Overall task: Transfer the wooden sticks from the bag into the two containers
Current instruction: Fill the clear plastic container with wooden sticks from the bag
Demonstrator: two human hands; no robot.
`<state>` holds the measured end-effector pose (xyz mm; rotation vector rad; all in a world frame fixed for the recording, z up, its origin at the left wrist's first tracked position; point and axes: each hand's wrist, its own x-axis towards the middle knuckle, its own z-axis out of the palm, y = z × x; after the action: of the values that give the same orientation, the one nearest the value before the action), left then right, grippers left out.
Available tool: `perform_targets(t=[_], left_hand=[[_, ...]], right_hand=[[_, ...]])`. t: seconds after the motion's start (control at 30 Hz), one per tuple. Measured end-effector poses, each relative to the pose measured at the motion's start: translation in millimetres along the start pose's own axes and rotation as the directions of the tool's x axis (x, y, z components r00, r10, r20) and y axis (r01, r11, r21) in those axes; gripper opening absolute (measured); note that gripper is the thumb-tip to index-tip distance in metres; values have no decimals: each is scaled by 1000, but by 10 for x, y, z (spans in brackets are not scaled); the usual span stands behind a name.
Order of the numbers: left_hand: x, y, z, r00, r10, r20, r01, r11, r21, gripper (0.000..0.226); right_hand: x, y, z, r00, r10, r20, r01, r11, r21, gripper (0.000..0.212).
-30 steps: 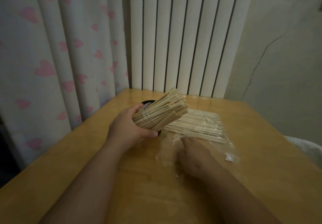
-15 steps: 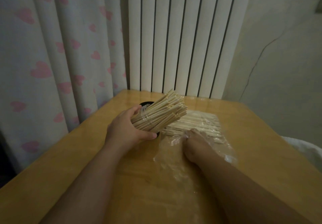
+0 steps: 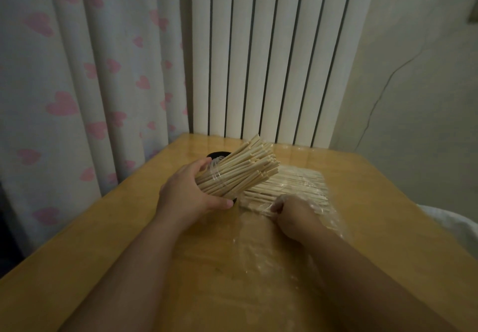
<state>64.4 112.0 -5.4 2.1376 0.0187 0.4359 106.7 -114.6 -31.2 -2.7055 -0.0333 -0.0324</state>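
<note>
My left hand grips a clear container packed with wooden sticks, tilted so the stick ends point up and to the right. A clear plastic bag lies flat on the table to its right, with a layer of loose sticks inside at its far end. My right hand is inside the bag under the film, its fingers curled onto the near ends of those sticks. A dark round rim shows just behind my left hand; whether it is a separate container I cannot tell.
The wooden table stands in a corner. A white ribbed radiator is behind its far edge and a heart-patterned curtain hangs to the left. Something white lies past the table's right edge.
My right hand has slid forward into the bag, from its open mouth up to the sticks. My left hand keeps the tilted container of sticks in nearly the same place.
</note>
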Motion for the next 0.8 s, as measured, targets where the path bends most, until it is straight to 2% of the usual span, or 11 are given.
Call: perform_targets(t=[0.1, 0.27, 0.4, 0.47, 0.6, 0.8], left_hand=[[-1, -1, 1, 1000, 5, -4, -5, 1000, 5, 128], [2, -17, 11, 1000, 7, -16, -7, 1000, 29, 122], [-2, -24, 20, 1000, 22, -22, -21, 999, 48, 121], [-5, -28, 30, 999, 29, -25, -27, 998, 62, 117], [-8, -26, 34, 999, 32, -34, -29, 996, 83, 117], [-12, -15, 25, 999, 24, -33, -22, 998, 67, 115]], right_hand=[[-53, 7, -37, 995, -8, 98, 11, 999, -31, 26], [-161, -4, -9, 984, -6, 178, 49, 970, -238, 27], [-345, -15, 19, 988, -113, 101, 143, 920, -366, 27], [-407, -26, 9, 984, -164, 63, 176, 911, -373, 28], [-469, -74, -52, 983, -177, 57, 186, 927, -327, 31], [-531, -151, -145, 967, -240, 86, 255, 896, -365, 20]])
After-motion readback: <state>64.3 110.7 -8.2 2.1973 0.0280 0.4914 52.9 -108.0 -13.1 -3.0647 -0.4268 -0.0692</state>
